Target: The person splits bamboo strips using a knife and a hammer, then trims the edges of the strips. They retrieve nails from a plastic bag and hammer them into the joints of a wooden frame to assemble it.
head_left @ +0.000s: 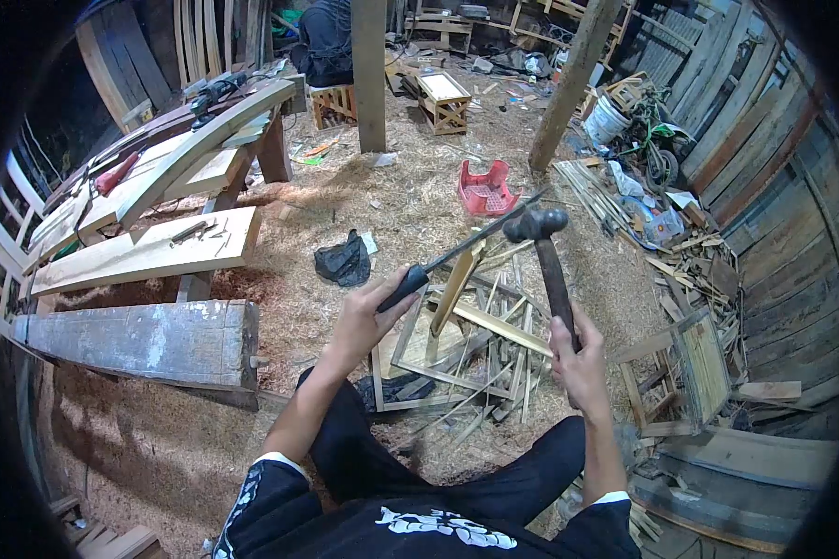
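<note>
On the sawdust floor [158, 447] of a rough timber workshop, a person sits with legs in dark trousers stretched forward. The left hand [378, 312] is clenched round the dark handle of a long thin blade [480, 238], which slants up and to the right over the floor. The right hand [578, 359] grips the lower end of a hammer [552, 270], held nearly upright with its head beside the tip of the blade; whether the two touch I cannot tell.

Below both tools lie flat wooden frames [419, 368] among loose slats and splinters, one pale slat [457, 284] leaning across them. A black bag [343, 259] and a red plastic basket [485, 191] sit farther out on the shavings.

To the left stands a worktop [149, 252] of pale planks with small items on it, and in front of it a grey weathered beam [149, 340] lies lengthwise. An upright post [370, 74] and a leaning post [569, 84] rise from the floor behind. A white bucket [609, 119], a small slatted crate [443, 98] and heaps of offcuts crowd the far side, while a curved plank wall [774, 186] closes the right. Another person [326, 42] in dark clothing is at the back.
</note>
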`<state>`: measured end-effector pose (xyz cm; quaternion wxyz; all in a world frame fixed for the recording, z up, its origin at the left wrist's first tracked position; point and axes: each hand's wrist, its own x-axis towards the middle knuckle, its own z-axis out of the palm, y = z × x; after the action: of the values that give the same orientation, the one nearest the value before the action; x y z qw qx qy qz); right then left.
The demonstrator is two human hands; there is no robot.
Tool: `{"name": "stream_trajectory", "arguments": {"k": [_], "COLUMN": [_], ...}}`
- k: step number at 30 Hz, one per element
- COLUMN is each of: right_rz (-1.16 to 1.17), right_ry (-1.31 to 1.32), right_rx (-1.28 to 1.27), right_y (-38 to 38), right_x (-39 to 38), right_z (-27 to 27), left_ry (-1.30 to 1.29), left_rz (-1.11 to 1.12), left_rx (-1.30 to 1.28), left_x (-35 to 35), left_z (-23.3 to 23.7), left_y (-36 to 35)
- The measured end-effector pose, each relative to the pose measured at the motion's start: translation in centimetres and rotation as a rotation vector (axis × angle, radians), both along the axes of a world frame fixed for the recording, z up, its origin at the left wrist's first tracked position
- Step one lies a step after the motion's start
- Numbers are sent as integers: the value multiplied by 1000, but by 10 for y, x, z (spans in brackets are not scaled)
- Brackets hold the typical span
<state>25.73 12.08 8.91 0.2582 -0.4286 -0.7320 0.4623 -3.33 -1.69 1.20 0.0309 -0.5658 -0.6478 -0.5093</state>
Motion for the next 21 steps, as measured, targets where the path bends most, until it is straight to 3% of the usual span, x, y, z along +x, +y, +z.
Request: {"name": "stream_trajectory", "arguments": {"k": [4,7,10,12,15,18,20,21], "right_rz": [41,-35,94,123,72,47,-70,-27], "right_ry": [171,67,-129,-15,-104,58,-15,-16], "right_rx": [239,360,510,509,307,239,324,605], "right_y": [3,0,5,8,2,-1,2,0], "right_x": [-13,-15,-11,-14,-10,-11,-11,-15], "right_z": [14,8,-5,10,38,51,17,7], "left_ry": [25,43,-6,73,46,91,100,97], "left_rz": [28,40,58,106,21,28,38,40], "left_rx": [-79,-47,-120,-153,-83,-98,-133,-111], "left_x": [3,10,17,10,13,17,17,15], "left_z": [11,13,25,34,31,31,34,35], "left_y": [-3,-1,-2,2,1,3,-1,-1]}}
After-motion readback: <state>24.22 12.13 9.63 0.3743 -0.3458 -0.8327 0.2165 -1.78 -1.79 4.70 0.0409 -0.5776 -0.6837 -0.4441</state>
